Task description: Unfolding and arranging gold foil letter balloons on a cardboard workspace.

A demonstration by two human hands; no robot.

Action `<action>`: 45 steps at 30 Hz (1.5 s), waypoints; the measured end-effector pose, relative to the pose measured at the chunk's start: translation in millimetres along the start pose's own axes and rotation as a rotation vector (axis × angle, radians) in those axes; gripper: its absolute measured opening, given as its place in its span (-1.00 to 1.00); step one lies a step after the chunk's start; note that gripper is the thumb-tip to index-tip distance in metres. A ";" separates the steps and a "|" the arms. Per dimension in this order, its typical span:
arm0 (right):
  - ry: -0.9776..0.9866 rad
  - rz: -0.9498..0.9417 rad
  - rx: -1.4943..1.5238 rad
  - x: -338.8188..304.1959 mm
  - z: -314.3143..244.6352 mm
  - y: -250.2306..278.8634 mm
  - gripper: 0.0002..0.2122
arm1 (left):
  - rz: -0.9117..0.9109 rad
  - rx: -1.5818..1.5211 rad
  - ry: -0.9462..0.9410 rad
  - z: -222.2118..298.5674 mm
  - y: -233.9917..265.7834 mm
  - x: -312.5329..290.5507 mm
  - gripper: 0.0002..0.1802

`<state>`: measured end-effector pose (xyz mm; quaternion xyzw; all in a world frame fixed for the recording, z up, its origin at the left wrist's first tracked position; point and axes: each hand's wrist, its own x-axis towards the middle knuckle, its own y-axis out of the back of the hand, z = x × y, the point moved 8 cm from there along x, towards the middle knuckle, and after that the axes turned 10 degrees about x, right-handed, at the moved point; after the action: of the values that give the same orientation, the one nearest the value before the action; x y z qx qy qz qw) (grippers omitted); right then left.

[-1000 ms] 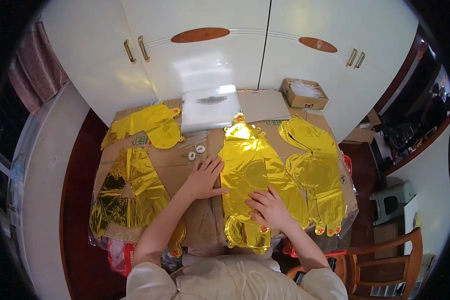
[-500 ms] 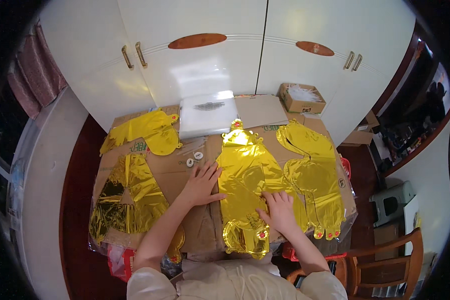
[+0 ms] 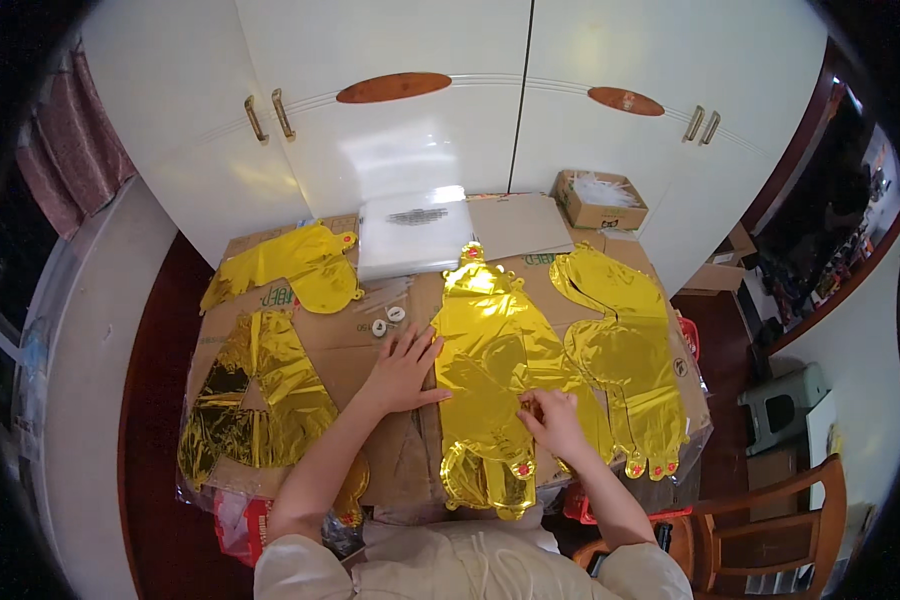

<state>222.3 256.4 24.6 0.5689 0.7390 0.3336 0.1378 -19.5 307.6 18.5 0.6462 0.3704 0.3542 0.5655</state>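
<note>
A flat, uninflated gold foil balloon (image 3: 480, 350) lies lengthwise in front of me, with small tabs and red dots at its ends. My left hand (image 3: 406, 370) rests flat along its left edge, fingers spread. At the balloon's lower right edge, my right hand (image 3: 553, 418) has its fingers bent into a pinch on the foil. More gold foil pieces lie around: one at the right (image 3: 625, 350) partly meets the middle balloon, another sits at the far left (image 3: 315, 262), and a creased one at the near left (image 3: 260, 390).
Flattened cardboard (image 3: 390, 440) covers the table. At the back are a stack of clear plastic bags (image 3: 415, 235), a cardboard sheet (image 3: 520, 222) and a small box of white strips (image 3: 601, 200). Two white rolls (image 3: 387, 320) lie near my left hand. A wooden chair (image 3: 770, 530) stands at right.
My right hand has gone from lying flat with fingers stretched on the foil to a bent-finger pinch at nearly the same spot. My left hand stays put.
</note>
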 end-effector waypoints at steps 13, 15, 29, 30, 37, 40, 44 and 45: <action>0.160 0.105 -0.015 -5.1 -10.2 -1.2 -0.92 | -0.004 -0.089 0.000 -2.4 -2.3 1.0 0.04; 0.132 0.079 -0.037 -4.4 -9.7 -2.4 -0.92 | -0.010 -0.069 -0.002 -2.1 -3.8 1.3 0.03; 0.181 0.068 -0.116 -5.4 -12.2 -4.1 -0.88 | -0.033 -0.039 -0.012 -1.1 -3.8 2.6 0.01; 0.188 0.071 -0.137 -5.8 -13.2 -3.5 -0.87 | -0.036 -0.038 -0.011 -0.3 -2.5 3.2 0.01; 0.494 -0.133 -0.269 -2.3 -96.6 -26.4 -0.74 | -0.025 0.014 -0.005 -1.2 -6.4 1.1 0.02; 0.689 -0.184 -0.213 -0.2 -115.1 -56.8 -0.67 | -0.045 0.031 0.000 -0.8 -3.8 1.9 0.02; 0.661 -0.258 -0.257 1.3 -90.4 -84.5 -0.64 | -0.036 0.032 -0.010 0.5 -3.6 3.4 0.01; 0.661 -0.272 -0.271 1.1 -90.9 -84.7 -0.64 | -0.029 0.049 -0.012 0.0 -3.1 2.5 0.00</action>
<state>105.5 215.8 36.9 0.3038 0.7616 0.5723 0.0091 -18.5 310.1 15.5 0.6565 0.3849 0.3331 0.5567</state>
